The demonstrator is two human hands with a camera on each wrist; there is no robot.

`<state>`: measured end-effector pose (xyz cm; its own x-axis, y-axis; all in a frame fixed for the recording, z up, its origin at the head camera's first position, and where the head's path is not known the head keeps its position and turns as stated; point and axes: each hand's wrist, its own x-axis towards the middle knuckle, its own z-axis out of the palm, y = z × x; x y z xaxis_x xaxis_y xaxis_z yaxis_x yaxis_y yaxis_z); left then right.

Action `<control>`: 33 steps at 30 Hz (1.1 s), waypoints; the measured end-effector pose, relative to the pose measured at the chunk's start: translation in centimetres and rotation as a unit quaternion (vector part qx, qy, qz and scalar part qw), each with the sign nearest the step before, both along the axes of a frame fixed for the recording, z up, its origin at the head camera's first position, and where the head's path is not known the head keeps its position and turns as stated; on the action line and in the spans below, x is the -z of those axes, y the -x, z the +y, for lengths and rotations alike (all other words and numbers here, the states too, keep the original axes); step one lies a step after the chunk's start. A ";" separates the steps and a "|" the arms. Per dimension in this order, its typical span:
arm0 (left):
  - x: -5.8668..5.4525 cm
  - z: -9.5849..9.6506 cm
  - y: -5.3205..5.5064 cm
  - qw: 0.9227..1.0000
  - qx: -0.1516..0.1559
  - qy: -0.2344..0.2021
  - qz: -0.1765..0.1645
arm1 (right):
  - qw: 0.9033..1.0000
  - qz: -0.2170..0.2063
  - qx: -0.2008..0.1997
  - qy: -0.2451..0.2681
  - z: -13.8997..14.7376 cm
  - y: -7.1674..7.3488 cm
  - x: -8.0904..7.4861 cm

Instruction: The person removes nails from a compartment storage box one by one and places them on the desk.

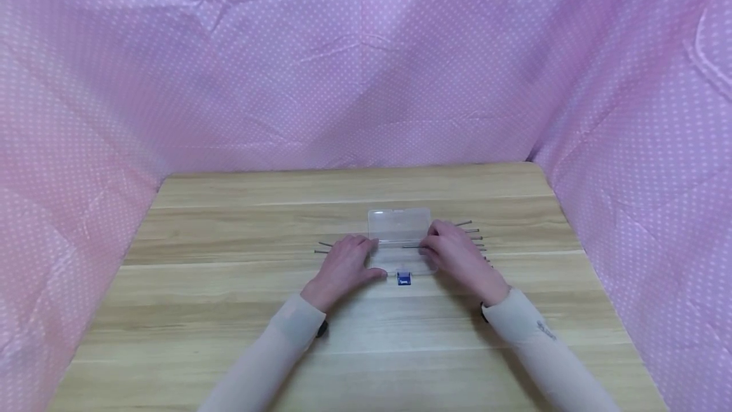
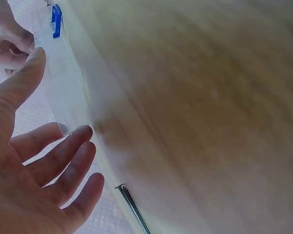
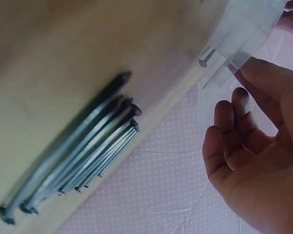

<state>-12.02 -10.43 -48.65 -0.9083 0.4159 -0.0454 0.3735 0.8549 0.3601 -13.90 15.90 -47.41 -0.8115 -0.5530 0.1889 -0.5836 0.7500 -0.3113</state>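
A clear plastic box with a blue latch at its front lies with its lid laid back. My left hand holds the box's left side, thumb at the front corner and index finger at the rear; the other fingers are spread in the left wrist view. My right hand is over the box's right side, its fingertips pinching a nail that points left across the box. In the right wrist view a nail's head shows through the clear wall, close to the thumb.
Several nails of different lengths lie side by side just right of the box, partly hidden by the right hand in the head view. Two more nails lie left of the left hand. Pink dotted cloth surrounds the wooden table.
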 end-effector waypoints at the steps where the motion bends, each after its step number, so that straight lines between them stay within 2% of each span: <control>1: 0.0 0.0 0.0 1.000 -0.002 0.000 -0.002 | 1.000 -0.001 0.000 -0.005 0.0 0.1 0.0; 9: 0.1 0.1 0.0 1.000 -0.008 -0.001 0.002 | 0.997 -0.019 0.010 -0.068 -0.6 0.9 -0.4; 17: -0.2 0.3 0.0 1.000 -0.013 -0.001 -0.002 | 0.996 -0.058 0.013 -0.063 -0.3 1.9 -0.3; 23: -0.3 0.4 0.0 1.000 -0.017 0.002 -0.009 | 0.996 -0.066 -0.016 -0.055 -0.2 2.3 -0.3; 33: -0.3 0.5 -0.1 1.000 -0.022 0.001 -0.007 | 0.993 -0.050 -0.083 -0.070 -0.1 3.2 -0.2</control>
